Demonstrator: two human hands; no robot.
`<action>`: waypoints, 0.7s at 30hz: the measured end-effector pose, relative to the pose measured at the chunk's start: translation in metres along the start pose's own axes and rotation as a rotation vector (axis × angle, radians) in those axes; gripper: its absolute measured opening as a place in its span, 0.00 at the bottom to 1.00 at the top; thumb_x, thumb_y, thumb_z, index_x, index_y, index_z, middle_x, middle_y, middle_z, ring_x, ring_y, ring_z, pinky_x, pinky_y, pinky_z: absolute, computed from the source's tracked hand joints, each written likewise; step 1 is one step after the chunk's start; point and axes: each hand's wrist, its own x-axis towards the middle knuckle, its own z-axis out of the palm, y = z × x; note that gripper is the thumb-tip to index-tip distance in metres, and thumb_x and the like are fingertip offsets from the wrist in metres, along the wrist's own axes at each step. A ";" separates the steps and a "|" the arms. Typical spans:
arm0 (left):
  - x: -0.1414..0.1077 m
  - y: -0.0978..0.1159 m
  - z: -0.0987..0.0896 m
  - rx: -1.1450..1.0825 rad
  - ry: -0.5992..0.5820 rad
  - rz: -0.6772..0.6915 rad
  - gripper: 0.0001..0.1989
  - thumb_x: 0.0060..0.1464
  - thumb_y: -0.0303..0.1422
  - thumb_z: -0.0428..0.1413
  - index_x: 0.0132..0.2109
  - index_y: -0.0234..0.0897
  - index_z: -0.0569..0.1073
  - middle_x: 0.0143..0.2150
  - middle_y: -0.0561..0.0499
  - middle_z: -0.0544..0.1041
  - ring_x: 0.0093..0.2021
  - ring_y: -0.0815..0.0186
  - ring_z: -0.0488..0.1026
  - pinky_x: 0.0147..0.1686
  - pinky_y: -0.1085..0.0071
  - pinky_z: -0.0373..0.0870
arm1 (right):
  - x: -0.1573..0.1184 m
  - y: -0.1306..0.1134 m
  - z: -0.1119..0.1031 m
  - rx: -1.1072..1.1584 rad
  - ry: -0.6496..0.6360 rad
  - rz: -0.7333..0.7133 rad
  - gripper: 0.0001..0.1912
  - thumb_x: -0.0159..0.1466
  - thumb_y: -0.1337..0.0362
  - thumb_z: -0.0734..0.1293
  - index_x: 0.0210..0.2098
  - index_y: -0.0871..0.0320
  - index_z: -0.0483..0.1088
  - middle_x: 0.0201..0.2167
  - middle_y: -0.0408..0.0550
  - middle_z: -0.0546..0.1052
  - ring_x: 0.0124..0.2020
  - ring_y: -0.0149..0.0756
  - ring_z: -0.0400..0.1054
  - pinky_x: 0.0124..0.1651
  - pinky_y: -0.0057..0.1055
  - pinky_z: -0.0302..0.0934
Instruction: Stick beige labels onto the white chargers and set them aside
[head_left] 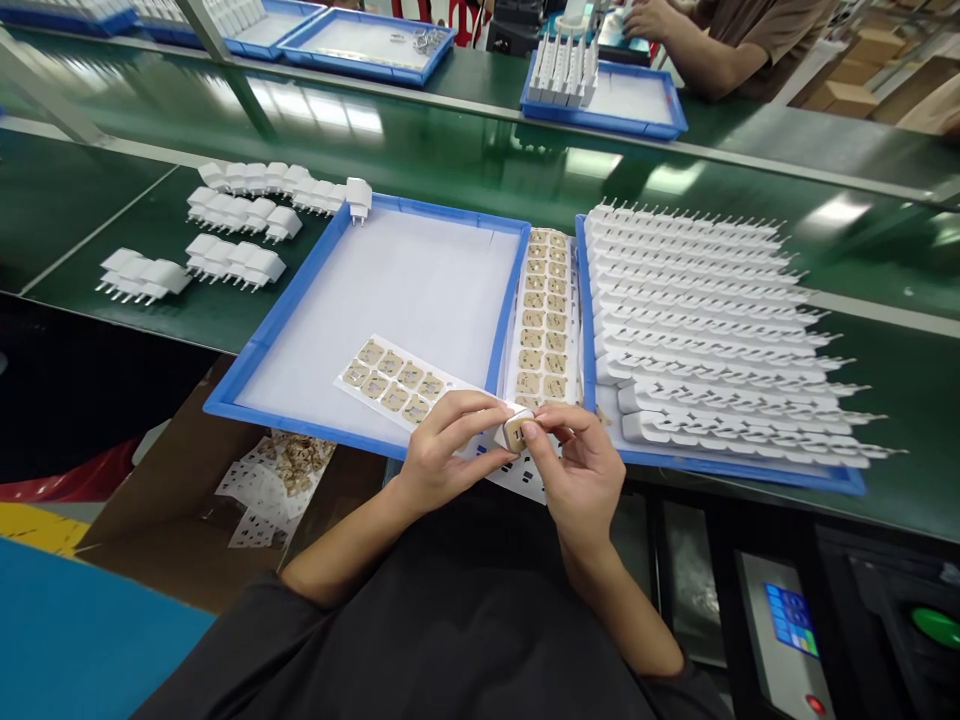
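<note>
My left hand (450,452) grips a white plug charger (499,436) between thumb and fingers, with its face turned to the right. A tan adhesive sticker (514,434) with small slots covers that face. My right hand (581,465) is closed at the sticker's edge, its thumb on the sticker and its fingertips at the upper corner. Beside my left hand, a sheet of tan stickers (394,380) lies across a blue-rimmed tray (420,265). A longer stack of sticker sheets (543,320) lies between the two trays.
To the right, a second blue tray (750,474) holds rows of white chargers (697,320). More chargers (232,258) stand on the green bench at left. A cardboard box (172,530) with used sheets sits below. Across the bench, a co-worker's arm (697,50) is near another tray (637,100).
</note>
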 end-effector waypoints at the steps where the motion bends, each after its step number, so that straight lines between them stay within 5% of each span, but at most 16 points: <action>1: 0.000 0.000 0.000 0.008 0.001 0.002 0.20 0.57 0.34 0.66 0.56 0.42 0.74 0.46 0.46 0.78 0.46 0.60 0.78 0.47 0.64 0.78 | 0.000 0.000 0.000 -0.014 0.000 -0.013 0.05 0.64 0.68 0.72 0.38 0.52 0.74 0.35 0.44 0.77 0.40 0.36 0.73 0.43 0.35 0.68; 7: -0.001 -0.003 -0.001 0.059 0.042 0.054 0.19 0.58 0.35 0.65 0.55 0.42 0.73 0.45 0.47 0.78 0.46 0.60 0.78 0.47 0.62 0.78 | 0.006 0.004 -0.001 -0.248 0.080 -0.207 0.13 0.60 0.68 0.74 0.44 0.50 0.74 0.40 0.46 0.74 0.40 0.38 0.71 0.42 0.38 0.71; 10: -0.001 -0.005 -0.001 0.059 0.084 0.077 0.20 0.57 0.34 0.66 0.55 0.43 0.72 0.46 0.46 0.77 0.47 0.59 0.77 0.47 0.60 0.78 | 0.012 0.005 -0.002 -0.094 0.113 -0.056 0.17 0.64 0.64 0.71 0.52 0.48 0.70 0.46 0.48 0.72 0.45 0.38 0.71 0.42 0.36 0.73; 15: -0.003 -0.006 0.006 0.072 0.113 0.073 0.19 0.57 0.32 0.66 0.53 0.45 0.70 0.48 0.47 0.75 0.48 0.61 0.76 0.47 0.60 0.79 | 0.010 0.002 0.004 0.254 -0.211 0.135 0.10 0.67 0.62 0.68 0.48 0.50 0.73 0.52 0.50 0.74 0.56 0.42 0.70 0.56 0.41 0.70; 21: -0.007 -0.005 0.013 0.158 0.171 0.155 0.20 0.54 0.26 0.67 0.49 0.47 0.69 0.47 0.50 0.74 0.49 0.63 0.75 0.48 0.61 0.79 | 0.007 0.005 0.017 0.412 -0.156 0.154 0.05 0.64 0.65 0.70 0.40 0.50 0.74 0.47 0.47 0.78 0.52 0.39 0.72 0.53 0.38 0.68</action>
